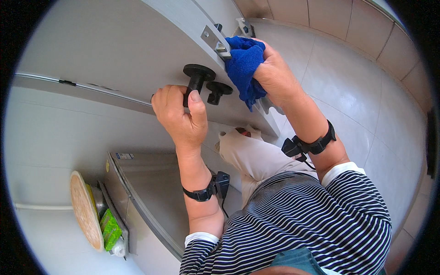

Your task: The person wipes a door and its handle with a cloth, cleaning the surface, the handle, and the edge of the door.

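My left hand (182,117) is wrapped around the black door handle (196,79) on the near face of a pale door (120,44). A smaller black thumb-turn or lock knob (218,92) sits beside the handle. My right hand (275,75) grips a bunched blue cloth (244,63), which lies against the door's edge by the metal latch plate (210,37) and its protruding bolt. The fingers of my right hand are partly hidden by the cloth.
A grey refrigerator (151,192) stands at the lower left, with a round wooden board (86,209) and a green packet (110,229) on its top. Pale floor tiles (340,79) lie to the right, bordered by a tiled wall (367,31). A white bottle (243,25) stands beyond the door.
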